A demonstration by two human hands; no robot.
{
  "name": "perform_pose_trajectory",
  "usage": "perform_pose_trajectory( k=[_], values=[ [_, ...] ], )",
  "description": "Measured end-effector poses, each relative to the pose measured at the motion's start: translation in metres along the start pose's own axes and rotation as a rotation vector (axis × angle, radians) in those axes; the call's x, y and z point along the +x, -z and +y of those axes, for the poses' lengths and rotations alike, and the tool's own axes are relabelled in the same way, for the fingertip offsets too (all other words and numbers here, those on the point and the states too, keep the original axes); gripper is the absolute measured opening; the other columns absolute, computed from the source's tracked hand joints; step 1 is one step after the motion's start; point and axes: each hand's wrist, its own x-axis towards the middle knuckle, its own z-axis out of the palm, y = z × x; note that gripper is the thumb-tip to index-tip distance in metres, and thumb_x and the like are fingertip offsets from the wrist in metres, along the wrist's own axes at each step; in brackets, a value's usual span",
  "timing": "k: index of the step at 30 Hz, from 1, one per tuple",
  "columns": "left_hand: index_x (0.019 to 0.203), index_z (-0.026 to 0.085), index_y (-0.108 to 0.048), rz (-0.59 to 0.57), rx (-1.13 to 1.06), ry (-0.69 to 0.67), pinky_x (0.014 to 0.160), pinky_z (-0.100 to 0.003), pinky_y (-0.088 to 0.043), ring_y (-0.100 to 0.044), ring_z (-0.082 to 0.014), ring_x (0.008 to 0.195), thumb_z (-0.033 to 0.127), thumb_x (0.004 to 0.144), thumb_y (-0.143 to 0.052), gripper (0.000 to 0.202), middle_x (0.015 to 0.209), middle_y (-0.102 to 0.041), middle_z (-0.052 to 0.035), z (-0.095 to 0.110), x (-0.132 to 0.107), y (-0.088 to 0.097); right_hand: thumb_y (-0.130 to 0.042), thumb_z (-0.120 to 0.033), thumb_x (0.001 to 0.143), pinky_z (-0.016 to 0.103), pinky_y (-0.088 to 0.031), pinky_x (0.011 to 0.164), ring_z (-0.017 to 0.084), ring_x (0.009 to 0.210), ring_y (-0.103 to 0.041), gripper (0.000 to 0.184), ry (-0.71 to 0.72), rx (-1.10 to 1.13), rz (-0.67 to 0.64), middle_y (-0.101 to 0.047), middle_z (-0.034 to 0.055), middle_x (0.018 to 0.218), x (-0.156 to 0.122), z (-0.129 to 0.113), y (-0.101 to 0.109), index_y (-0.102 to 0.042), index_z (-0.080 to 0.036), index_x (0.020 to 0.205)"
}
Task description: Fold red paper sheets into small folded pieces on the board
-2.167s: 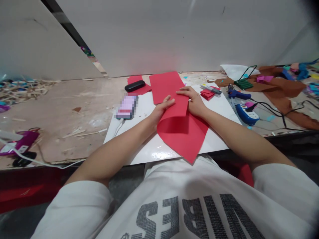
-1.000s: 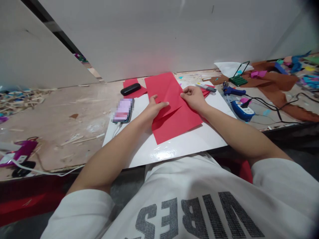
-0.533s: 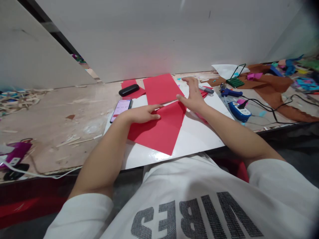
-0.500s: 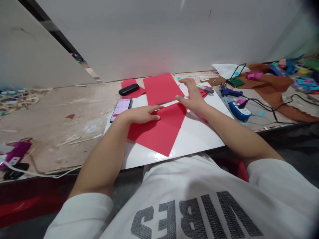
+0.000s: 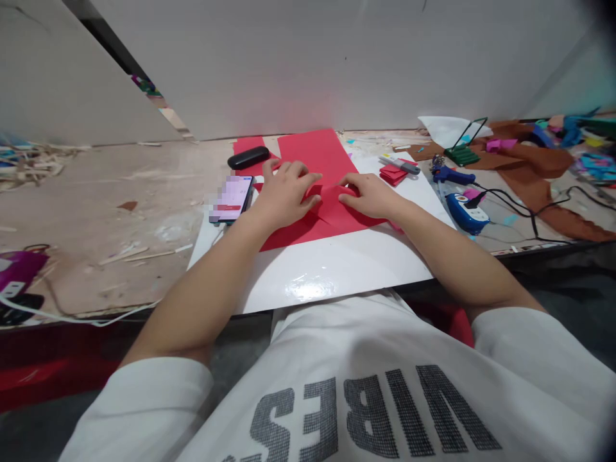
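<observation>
A sheet of red paper (image 5: 308, 232) lies across the white board (image 5: 337, 263), its far edge bent up between my hands. My left hand (image 5: 285, 196) rests over its left part, fingers curled, thumb and fingertips closed at the raised edge. My right hand (image 5: 369, 196) pinches the right part of the same edge between thumb and fingers. Just beyond is another flat red sheet (image 5: 315, 151). Small folded red pieces (image 5: 392, 174) are stacked to the right, with a grey utility knife (image 5: 402, 164) on top.
A phone (image 5: 235, 199) and a black case (image 5: 248, 157) sit on the left. To the right are a blue glue gun (image 5: 453, 176), a blue power socket (image 5: 466, 213), cables and brown cloth (image 5: 539, 167). Wood scraps (image 5: 52, 157) litter the table. A wall stands behind.
The red sheet has turned, its near corner swinging away so a straight edge faces me. My right hand has come down onto it, and my left hand has moved up and curled at its far edge.
</observation>
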Motion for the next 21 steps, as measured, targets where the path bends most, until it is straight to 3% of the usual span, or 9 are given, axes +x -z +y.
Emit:
perform_pose_trajectory(
  k=[5, 9, 11, 14, 18, 21],
  values=[
    [0.18, 0.02, -0.073, -0.102, -0.052, -0.002, 0.157, -0.079, -0.02, -0.062, -0.0495, 0.174, 0.061, 0.124, -0.062, 0.071, 0.18, -0.072, -0.0262, -0.004, 0.006, -0.016, -0.075, -0.042, 0.116, 0.052, -0.062, 0.115, 0.04, 0.125, -0.082, 0.042, -0.065, -0.022, -0.074, -0.091, 0.0214, 0.137, 0.004, 0.014, 0.017, -0.089, -0.017, 0.146],
    [0.188, 0.02, -0.065, -0.233, -0.06, 0.005, 0.147, -0.069, -0.048, -0.071, -0.0533, 0.167, 0.065, 0.108, -0.089, 0.095, 0.18, -0.075, -0.0247, -0.016, 0.011, -0.016, -0.08, -0.045, 0.111, 0.049, -0.061, 0.105, 0.036, 0.111, -0.077, 0.026, -0.127, -0.015, -0.079, -0.086, 0.0173, 0.118, 0.008, 0.022, 0.027, -0.084, -0.021, 0.118],
    [0.189, 0.024, -0.064, -0.249, -0.089, 0.015, 0.138, -0.062, -0.059, -0.072, -0.0526, 0.166, 0.058, 0.101, -0.097, 0.1, 0.184, -0.074, -0.0215, -0.019, 0.011, -0.014, -0.084, -0.046, 0.108, 0.048, -0.058, 0.1, 0.034, 0.104, -0.073, 0.025, -0.152, -0.001, -0.078, -0.082, 0.0137, 0.109, 0.007, 0.021, 0.029, -0.074, -0.024, 0.105],
    [0.187, 0.028, -0.067, -0.254, -0.149, 0.017, 0.133, -0.058, -0.064, -0.077, -0.0484, 0.163, 0.039, 0.1, -0.091, 0.091, 0.182, -0.076, -0.0165, -0.018, 0.01, -0.014, -0.09, -0.049, 0.103, 0.044, -0.054, 0.096, 0.03, 0.1, -0.069, 0.034, -0.13, 0.102, -0.09, -0.076, 0.0083, 0.105, 0.003, 0.016, 0.035, -0.065, -0.026, 0.101],
    [0.189, 0.029, -0.066, -0.283, -0.2, 0.026, 0.136, -0.058, -0.064, -0.077, -0.046, 0.166, 0.027, 0.097, -0.084, 0.093, 0.184, -0.077, -0.014, -0.013, 0.008, -0.012, -0.097, -0.061, 0.098, 0.043, -0.06, 0.1, 0.029, 0.108, -0.074, 0.044, -0.013, 0.505, -0.264, -0.076, 0.0063, 0.11, -0.005, 0.013, 0.044, -0.069, -0.027, 0.105],
    [0.195, 0.029, -0.059, -0.308, -0.224, 0.052, 0.146, -0.062, -0.056, -0.068, -0.0485, 0.176, 0.028, 0.095, -0.086, 0.103, 0.194, -0.067, -0.0139, -0.013, 0.008, -0.008, -0.102, -0.065, 0.094, 0.042, -0.062, 0.099, 0.027, 0.107, -0.073, 0.049, 0.036, 0.638, -0.326, -0.076, 0.0057, 0.109, -0.005, 0.016, 0.046, -0.072, -0.027, 0.106]
  ],
)
